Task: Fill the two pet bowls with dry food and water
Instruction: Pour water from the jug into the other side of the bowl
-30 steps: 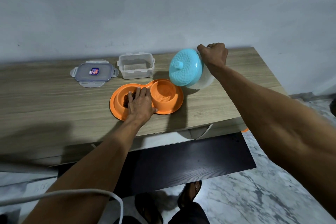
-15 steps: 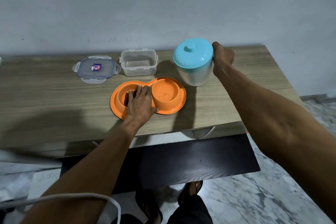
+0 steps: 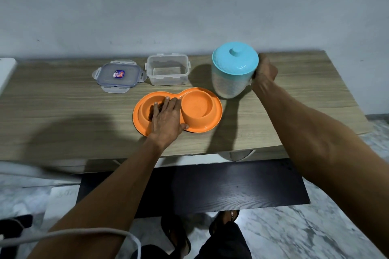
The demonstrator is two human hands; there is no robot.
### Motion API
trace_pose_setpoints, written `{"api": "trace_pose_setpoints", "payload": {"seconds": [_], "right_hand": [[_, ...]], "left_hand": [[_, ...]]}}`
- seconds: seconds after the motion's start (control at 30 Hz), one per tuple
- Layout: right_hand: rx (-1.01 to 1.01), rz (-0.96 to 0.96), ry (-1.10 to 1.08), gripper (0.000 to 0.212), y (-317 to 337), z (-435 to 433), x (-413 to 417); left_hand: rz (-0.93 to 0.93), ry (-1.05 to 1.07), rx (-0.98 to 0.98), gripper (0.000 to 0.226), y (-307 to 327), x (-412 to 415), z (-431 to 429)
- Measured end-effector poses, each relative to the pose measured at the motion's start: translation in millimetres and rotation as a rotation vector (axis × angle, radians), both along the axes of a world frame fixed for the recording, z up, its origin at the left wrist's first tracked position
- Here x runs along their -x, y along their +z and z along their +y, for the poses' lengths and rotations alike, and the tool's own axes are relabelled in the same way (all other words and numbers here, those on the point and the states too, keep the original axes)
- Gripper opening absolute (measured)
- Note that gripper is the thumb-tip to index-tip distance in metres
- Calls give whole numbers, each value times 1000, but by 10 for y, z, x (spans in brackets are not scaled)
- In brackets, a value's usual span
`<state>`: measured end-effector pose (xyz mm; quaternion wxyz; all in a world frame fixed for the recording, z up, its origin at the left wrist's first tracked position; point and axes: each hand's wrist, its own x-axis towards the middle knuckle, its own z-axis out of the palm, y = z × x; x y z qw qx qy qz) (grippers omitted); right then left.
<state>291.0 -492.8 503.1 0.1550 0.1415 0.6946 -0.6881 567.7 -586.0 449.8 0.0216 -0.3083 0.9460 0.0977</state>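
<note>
Since a second ago the jug went from tipped to upright, right hand clamped on its handle. Left hand lay flat, fingers together, over the kibble in the double bowl's left cup. Farther back sat an empty tub and its lid.

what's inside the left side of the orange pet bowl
The left hand rests over the left bowl; a patch of dark dry food shows beside the fingers. The rest is covered.
</note>
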Motion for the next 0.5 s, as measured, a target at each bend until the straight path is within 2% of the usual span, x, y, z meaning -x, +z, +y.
{"api": "trace_pose_setpoints", "payload": {"seconds": [0.27, 0.5], "right_hand": [[48, -24, 10, 16, 13, 65, -52], [99, -50, -100, 35, -3, 298, -246]], "left_hand": [[-19, 12, -23, 90, 5, 14, 6], [-40, 6, -55, 95, 79, 4, 10]]}}
